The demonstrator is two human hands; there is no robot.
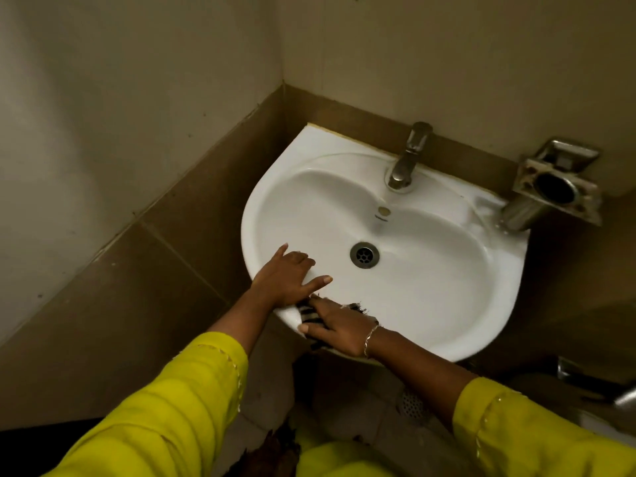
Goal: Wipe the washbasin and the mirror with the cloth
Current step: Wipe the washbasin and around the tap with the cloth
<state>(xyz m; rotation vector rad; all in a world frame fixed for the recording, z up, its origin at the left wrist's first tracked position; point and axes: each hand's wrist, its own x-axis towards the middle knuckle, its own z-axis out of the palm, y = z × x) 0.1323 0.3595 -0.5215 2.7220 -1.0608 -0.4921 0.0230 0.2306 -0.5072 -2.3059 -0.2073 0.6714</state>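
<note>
A white washbasin (430, 290) hangs in the wall corner, with a metal drain (364, 254) in its bowl. My left hand (287, 278) rests flat on the basin's front-left rim, its fingers spread. My right hand (335, 327) presses a dark striped cloth (309, 316) against the front rim just below the left hand. Most of the cloth is hidden under the hand. No mirror is in view.
A metal tap (407, 160) stands at the back of the basin. A metal holder (554, 187) is fixed to the wall at the basin's right. Brown tiled walls close in on the left and behind. A floor drain (413, 404) lies below.
</note>
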